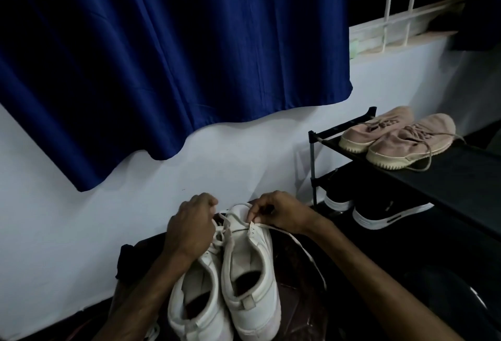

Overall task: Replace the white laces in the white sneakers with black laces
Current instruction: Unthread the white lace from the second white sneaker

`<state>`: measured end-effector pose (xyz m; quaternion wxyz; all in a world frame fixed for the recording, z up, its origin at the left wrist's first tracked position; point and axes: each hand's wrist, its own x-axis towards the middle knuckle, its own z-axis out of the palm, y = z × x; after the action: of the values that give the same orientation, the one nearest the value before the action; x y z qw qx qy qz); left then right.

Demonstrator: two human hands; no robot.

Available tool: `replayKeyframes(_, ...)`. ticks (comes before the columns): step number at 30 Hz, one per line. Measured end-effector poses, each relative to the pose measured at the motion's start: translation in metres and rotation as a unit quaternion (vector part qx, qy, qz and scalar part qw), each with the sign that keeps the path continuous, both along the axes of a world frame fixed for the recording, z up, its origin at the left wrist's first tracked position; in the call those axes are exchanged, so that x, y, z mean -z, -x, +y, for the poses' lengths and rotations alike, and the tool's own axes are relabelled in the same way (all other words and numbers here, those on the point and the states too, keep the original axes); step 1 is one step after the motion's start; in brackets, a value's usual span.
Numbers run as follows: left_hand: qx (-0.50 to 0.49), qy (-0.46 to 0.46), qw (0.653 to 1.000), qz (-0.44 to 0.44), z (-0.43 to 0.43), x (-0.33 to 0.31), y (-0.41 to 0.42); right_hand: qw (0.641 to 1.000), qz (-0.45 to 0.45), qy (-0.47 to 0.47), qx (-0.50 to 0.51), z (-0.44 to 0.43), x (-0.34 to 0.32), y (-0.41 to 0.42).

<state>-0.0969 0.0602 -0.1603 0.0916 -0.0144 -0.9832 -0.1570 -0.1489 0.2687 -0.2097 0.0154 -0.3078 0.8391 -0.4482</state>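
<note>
Head camera: we work on 2 white sneakers (252, 259) standing side by side, heels toward us, on a dark surface just left of a black shoe rack (447, 178). Our right hand (276, 213) pinches a white lace (264, 226) at the eyelets of the sneaker nearer the rack. Our left hand (189, 229) curls over the farther sneaker's laces; we cannot tell whether it grips them. 2 pink sneakers (398, 137) sit atop the rack.

Two white sneakers (199, 294) (250, 273), two pink sneakers (376, 129) (412, 141), two black shoes (339, 199) (390, 216), two hands (189, 229) (282, 213)
</note>
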Motion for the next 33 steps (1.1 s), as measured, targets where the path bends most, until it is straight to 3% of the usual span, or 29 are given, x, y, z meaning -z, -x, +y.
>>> replayKeyframes(3, 0.109, -0.026, 0.993, -0.033, 0.016, -0.012, 0.002, 1.0, 0.001, 0.026, -0.003, 0.001, 0.002, -0.003)
replayKeyframes(5, 0.143, 0.05, 0.985, -0.083, 0.027, -0.018, 0.006, 0.999, 0.008, 0.037, -0.004, 0.001, 0.003, -0.005)
replayKeyframes(7, 0.145, 0.131, 0.978, -0.069, 0.036, -0.018, 0.01, 0.999, 0.014, 0.042, -0.003, 0.001, 0.004, -0.005)
replayKeyframes(10, 0.132, 0.179, 0.975, -0.027, 0.039, -0.02, 0.012, 0.999, 0.016, 0.045, 0.005, 0.0, 0.007, -0.005)
replayKeyframes(12, 0.103, 0.181, 0.978, 0.025, 0.031, -0.026, 0.013, 0.999, 0.015, 0.04, 0.007, 0.001, 0.007, -0.004)
replayKeyframes(15, -0.035, 0.109, 0.986, 0.124, -0.001, -0.048, 0.017, 0.999, 0.008, 0.034, 0.001, 0.002, 0.007, -0.003)
replayKeyframes(18, -0.105, 0.076, 0.988, 0.088, -0.031, -0.053, 0.017, 0.999, -0.003, 0.036, -0.002, 0.002, 0.008, -0.002)
replayKeyframes(20, -0.032, 0.1, 0.994, 0.029, -0.029, -0.044, 0.014, 0.999, 0.002, 0.033, -0.004, 0.002, 0.008, -0.002)
replayKeyframes(23, 0.098, 0.009, 0.995, 0.006, -0.01, -0.036, 0.011, 0.999, 0.003, 0.032, -0.004, 0.001, 0.006, -0.003)
replayKeyframes(25, 0.148, 0.019, 0.988, -0.033, 0.008, -0.034, 0.011, 0.999, 0.003, 0.036, -0.002, 0.001, 0.005, -0.004)
replayKeyframes(28, 0.168, 0.11, 0.975, -0.094, 0.03, -0.025, 0.013, 0.999, 0.002, 0.05, -0.002, 0.003, 0.007, -0.006)
replayKeyframes(33, 0.147, 0.16, 0.975, -0.044, 0.031, -0.02, 0.018, 0.998, 0.002, 0.059, 0.002, 0.002, 0.008, -0.007)
